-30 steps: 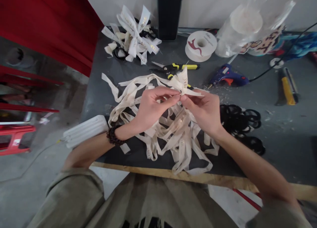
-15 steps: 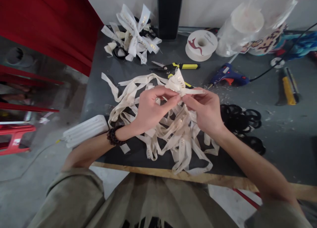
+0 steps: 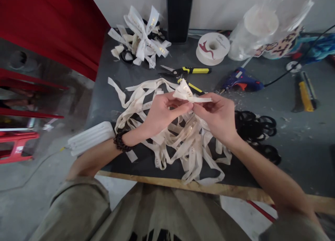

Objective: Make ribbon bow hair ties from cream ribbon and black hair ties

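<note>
Pinched between both hands is a folded cream ribbon [image 3: 184,90] with faint gold print, its tail pointing right. My left hand [image 3: 163,111] grips it from the left, thumb against the fingers. My right hand [image 3: 217,113] closes on its lower right part, fingertips meeting those of the left. Where the fingertips meet, the ribbon is partly hidden. Beneath the hands lies a tangled heap of cream ribbon strips [image 3: 183,139]. Just beyond the held ribbon rest snips with black and yellow handles [image 3: 196,70], one handle partly covered.
Finished-looking ribbon bows [image 3: 141,38] are piled at the back left. A white ribbon spool [image 3: 213,49], a blue glue gun [image 3: 242,79] with a cord, and a yellow cutter [image 3: 306,94] lie farther right. Black hair ties [image 3: 256,129] sit right of my hand. A white coiled strip [image 3: 90,138] overhangs the left edge.
The folded ribbon has tipped and dropped slightly toward me, its upper point now lower and farther left. Both hands keep their pinch and have shifted only a little.
</note>
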`<act>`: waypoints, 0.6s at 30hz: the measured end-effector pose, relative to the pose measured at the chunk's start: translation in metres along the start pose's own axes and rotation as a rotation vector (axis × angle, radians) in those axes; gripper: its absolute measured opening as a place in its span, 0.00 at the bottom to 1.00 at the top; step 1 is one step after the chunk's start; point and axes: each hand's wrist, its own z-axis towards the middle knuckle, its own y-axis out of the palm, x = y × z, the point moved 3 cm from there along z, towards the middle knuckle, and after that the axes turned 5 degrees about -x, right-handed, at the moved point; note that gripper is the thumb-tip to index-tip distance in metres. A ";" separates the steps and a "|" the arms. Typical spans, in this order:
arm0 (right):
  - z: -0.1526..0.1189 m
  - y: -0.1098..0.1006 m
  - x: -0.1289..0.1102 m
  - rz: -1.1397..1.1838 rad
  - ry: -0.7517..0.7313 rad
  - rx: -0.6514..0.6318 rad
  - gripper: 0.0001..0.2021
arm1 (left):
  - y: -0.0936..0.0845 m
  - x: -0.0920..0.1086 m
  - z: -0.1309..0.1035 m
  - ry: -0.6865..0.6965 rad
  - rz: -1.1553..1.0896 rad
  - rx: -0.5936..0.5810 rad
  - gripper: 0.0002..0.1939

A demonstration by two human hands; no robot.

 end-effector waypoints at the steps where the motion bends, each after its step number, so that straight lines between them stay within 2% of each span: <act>1: 0.000 0.000 -0.001 0.000 -0.006 0.003 0.09 | 0.000 0.000 0.000 0.003 -0.018 0.004 0.12; 5: -0.002 -0.002 -0.004 -0.083 -0.068 0.030 0.08 | 0.001 0.003 0.001 0.027 -0.037 0.023 0.08; 10: -0.007 -0.001 -0.009 -0.213 -0.152 0.035 0.07 | 0.001 0.005 0.001 0.016 0.073 0.061 0.09; 14: -0.005 0.001 -0.011 -0.177 -0.136 -0.015 0.11 | -0.001 0.005 0.000 0.049 0.136 0.064 0.09; 18: -0.003 0.001 -0.011 -0.210 -0.084 -0.087 0.13 | -0.002 0.005 0.002 0.018 0.113 0.053 0.11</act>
